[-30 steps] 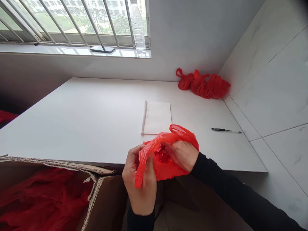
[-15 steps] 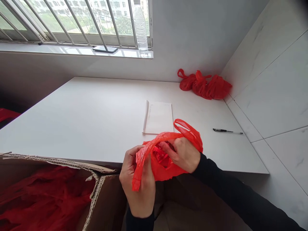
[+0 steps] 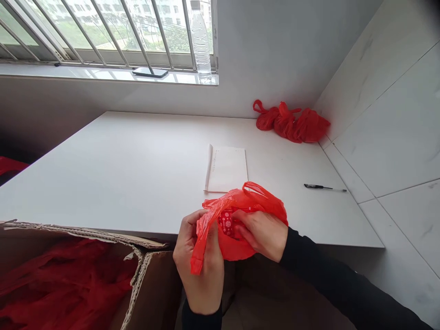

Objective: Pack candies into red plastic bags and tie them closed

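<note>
A red plastic bag (image 3: 237, 250) is held up at the table's front edge, its mouth facing me. My left hand (image 3: 201, 263) grips the left side of its rim, thumb over the folded plastic. Inside the opening shows a small red packet (image 3: 227, 222) printed with white round marks. My right hand (image 3: 264, 233) reaches into the bag, with its fingers closed at the packet's right edge; the fingertips are partly hidden by the contents. One loop handle of the bag stands up behind the right hand.
On the white table (image 3: 137, 165) lie a notepad (image 3: 227, 169), a black pen (image 3: 325, 187) and several knotted red bags (image 3: 295, 123) in the far corner. A cardboard box (image 3: 158, 284) of red bags (image 3: 68, 284) stands front left. A phone (image 3: 150, 72) and water bottle (image 3: 201, 46) are on the sill.
My right hand has moved slightly down inside the bag, and the printed packet now shows more clearly. The bag's loop handle has sunk a little. My left hand keeps its grip.
</note>
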`<state>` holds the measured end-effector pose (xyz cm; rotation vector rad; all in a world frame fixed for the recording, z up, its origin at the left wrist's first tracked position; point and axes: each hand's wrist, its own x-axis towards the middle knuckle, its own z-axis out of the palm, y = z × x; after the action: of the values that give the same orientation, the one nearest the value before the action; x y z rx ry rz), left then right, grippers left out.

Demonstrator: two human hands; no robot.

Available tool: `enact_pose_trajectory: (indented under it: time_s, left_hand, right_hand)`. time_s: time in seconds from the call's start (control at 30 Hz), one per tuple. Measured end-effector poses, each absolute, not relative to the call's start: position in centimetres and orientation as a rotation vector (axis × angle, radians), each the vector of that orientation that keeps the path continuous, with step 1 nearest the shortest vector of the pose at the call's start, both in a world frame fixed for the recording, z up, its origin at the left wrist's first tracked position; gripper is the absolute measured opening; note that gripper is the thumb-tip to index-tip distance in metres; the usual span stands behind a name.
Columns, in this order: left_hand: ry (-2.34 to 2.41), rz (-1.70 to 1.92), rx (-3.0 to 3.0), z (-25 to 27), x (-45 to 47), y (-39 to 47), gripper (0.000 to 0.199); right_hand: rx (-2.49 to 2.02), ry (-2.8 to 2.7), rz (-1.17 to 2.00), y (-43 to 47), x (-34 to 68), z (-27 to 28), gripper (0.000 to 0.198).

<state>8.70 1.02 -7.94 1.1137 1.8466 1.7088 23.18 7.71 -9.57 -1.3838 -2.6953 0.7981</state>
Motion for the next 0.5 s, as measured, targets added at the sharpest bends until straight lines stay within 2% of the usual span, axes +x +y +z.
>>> enact_pose_trajectory:
  time_s: [0.17, 0.5]
  left_hand:
    - [1.835, 1.667, 1.145, -8.3, 8.59, 0.64, 0.017]
    - [1.801, 1.679, 1.198, -8.26, 8.99, 0.37, 0.011]
  right_hand:
    - [-1.525, -2.862, 0.516, 7.32, 24.06, -9.27, 0.022]
    - [-1.519, -2.879, 0.499, 7.6, 23.65, -9.91, 0.019]
